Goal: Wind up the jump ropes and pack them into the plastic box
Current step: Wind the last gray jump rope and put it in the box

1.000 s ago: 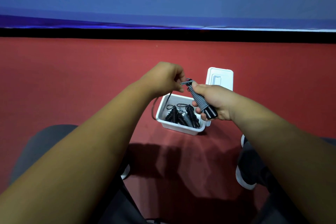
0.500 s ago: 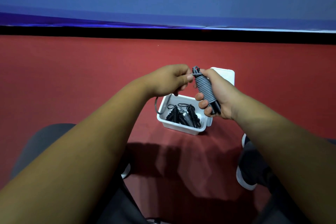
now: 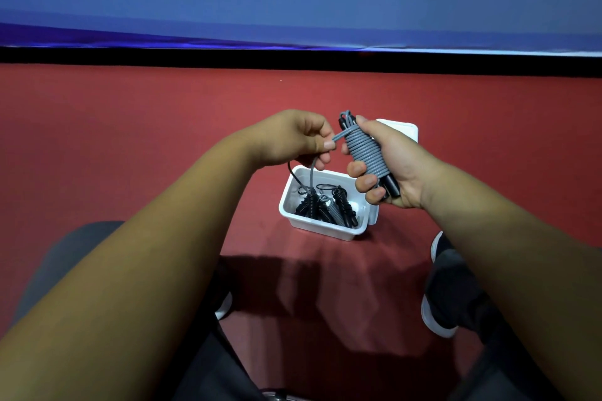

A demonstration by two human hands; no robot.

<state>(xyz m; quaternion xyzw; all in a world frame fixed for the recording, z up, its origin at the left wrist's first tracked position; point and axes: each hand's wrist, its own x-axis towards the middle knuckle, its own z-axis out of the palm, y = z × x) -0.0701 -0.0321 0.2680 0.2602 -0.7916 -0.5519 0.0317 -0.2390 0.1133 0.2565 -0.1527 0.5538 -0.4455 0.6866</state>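
Note:
My right hand (image 3: pixel 391 169) grips a jump rope bundle (image 3: pixel 365 153): grey cord wound in tight coils around black handles, held nearly upright above the box. My left hand (image 3: pixel 299 140) pinches the free end of the grey cord just left of the coils; the loose cord (image 3: pixel 311 179) hangs down from it in a loop toward the box. Below both hands stands a white plastic box (image 3: pixel 293 208) on the red floor, holding several wound black and grey ropes (image 3: pixel 329 207).
The box's white lid (image 3: pixel 404 128) lies on the floor behind it, partly hidden by my right hand. My knees and shoes (image 3: pixel 436 312) frame the lower view. A black strip and a blue banner (image 3: pixel 293 10) run across the far side.
The bundle has turned more upright and shows more grey coils. My left hand has carried the cord round it, and the hanging loop has shortened.

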